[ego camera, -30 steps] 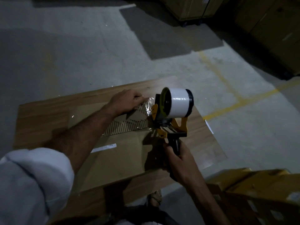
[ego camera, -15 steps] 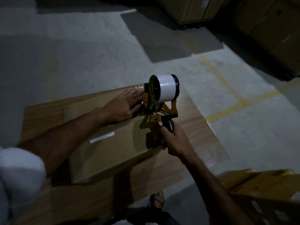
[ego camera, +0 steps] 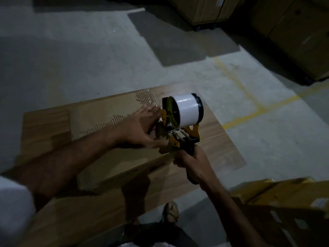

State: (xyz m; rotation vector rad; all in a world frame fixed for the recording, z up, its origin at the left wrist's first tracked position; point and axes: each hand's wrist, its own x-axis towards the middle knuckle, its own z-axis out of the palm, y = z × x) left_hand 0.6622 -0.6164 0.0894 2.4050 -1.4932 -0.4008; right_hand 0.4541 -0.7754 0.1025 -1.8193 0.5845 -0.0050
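Head view: pulled tape dispenser (ego camera: 185,113) toward 6 o'clock, right hand (ego camera: 192,163) gripping its handle, flat straight-fingered left hand (ego camera: 138,129) pressing cardboard (ego camera: 110,157) at its 9 o'clock, likely laying strip.

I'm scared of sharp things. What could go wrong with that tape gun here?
The left hand presses the cardboard package right beside the tape dispenser held by the right hand; its cutter might nick those fingers. The place is dim, so the tape could go on crooked.
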